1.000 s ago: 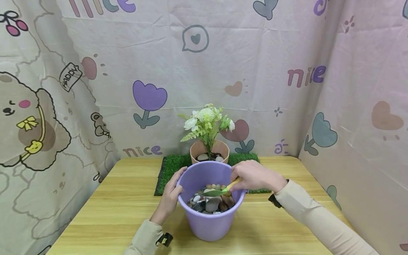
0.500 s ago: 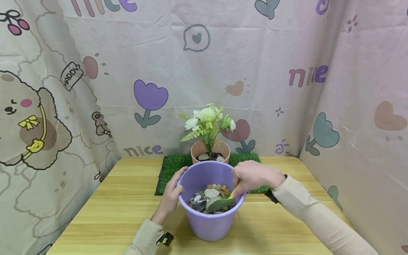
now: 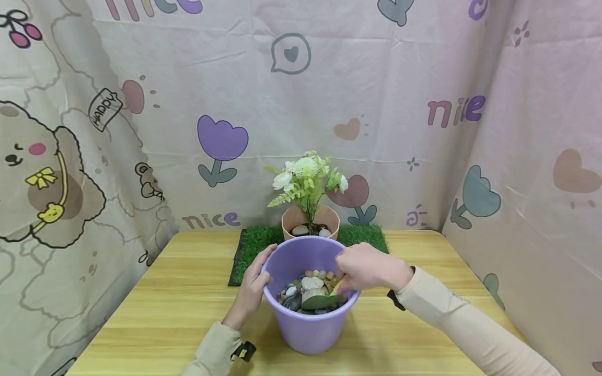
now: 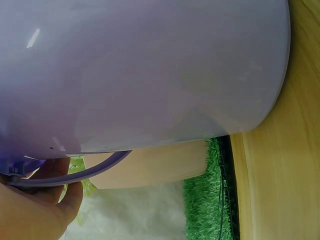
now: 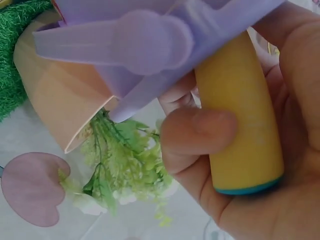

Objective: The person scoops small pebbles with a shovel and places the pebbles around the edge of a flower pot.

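Note:
A lilac bucket point(image 3: 310, 331) stands upright on the wooden table, with stones point(image 3: 311, 283) of mixed sizes and colours in its bottom. My left hand point(image 3: 251, 290) grips the rim on the left side; in the left wrist view its fingers also lie against the bucket's handle point(image 4: 75, 177). Over the right side of the rim, my right hand point(image 3: 369, 267) holds a small garden trowel by its yellow handle point(image 5: 240, 115). The trowel's green blade point(image 3: 320, 302) points left among the stones and covers part of them. The right fingers curl round the handle, close beside the bucket's wall.
Behind the bucket, a peach flowerpot point(image 3: 289, 222) with white flowers point(image 3: 305, 168) and a few stones stands on a green turf mat point(image 3: 256, 248). A printed cloth point(image 3: 282, 115) hangs at the back and both sides of the table point(image 3: 155, 303).
The trowel blade has swung down from above the stones into them, toward the near side of the bucket. My right hand has dipped slightly and shifted left; the left hand stays on the rim.

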Motion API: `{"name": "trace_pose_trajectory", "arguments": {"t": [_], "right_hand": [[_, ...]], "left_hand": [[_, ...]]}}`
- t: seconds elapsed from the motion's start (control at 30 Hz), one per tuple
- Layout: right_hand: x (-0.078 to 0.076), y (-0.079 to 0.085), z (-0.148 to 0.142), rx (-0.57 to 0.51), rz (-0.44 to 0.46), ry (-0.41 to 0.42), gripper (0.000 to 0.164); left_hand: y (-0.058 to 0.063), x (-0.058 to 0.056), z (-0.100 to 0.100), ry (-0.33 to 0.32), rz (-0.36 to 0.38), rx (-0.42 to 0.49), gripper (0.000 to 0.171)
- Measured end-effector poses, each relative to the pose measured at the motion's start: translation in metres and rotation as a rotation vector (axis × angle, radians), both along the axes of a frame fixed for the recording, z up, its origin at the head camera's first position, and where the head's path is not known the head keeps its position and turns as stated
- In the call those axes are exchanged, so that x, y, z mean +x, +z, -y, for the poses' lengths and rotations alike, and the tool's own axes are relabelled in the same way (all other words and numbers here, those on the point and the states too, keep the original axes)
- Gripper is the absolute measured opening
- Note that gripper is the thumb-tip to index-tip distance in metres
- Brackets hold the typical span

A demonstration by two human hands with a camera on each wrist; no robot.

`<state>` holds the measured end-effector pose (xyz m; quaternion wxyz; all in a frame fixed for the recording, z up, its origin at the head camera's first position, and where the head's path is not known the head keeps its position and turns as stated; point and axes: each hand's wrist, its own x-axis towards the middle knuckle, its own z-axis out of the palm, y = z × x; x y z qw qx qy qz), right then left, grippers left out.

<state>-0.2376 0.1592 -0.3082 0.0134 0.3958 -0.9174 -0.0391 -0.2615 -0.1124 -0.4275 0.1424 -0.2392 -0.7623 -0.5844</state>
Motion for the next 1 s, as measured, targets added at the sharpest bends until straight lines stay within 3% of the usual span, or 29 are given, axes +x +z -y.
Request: {"name": "trace_pose_trajectory", "arguments": {"t": [0.13, 0.33, 0.53, 0.77, 1.0], "right_hand": [[0.005, -0.003, 0.002, 0.011, -0.105, 0.018, 0.044], [0.009, -0.010, 0.004, 0.001, -0.261, 0.082, 0.035], [0.008, -0.017, 0.002, -0.004, -0.368, 0.081, 0.033], [0.004, -0.021, -0.004, -0.044, -0.391, 0.061, 0.036], [0.003, -0.026, -0.004, -0.108, -0.334, 0.013, 0.035]], "left_hand": [[0.001, 0.000, 0.000, 0.004, 0.002, 0.000, 0.071], [-0.001, -0.001, 0.000, 0.013, 0.000, -0.004, 0.070], [-0.001, 0.000, 0.000, 0.012, -0.006, -0.005, 0.071], [0.000, 0.000, 0.000, 0.006, 0.001, -0.011, 0.072], [-0.002, -0.001, 0.001, 0.006, -0.007, -0.011, 0.071]]}}
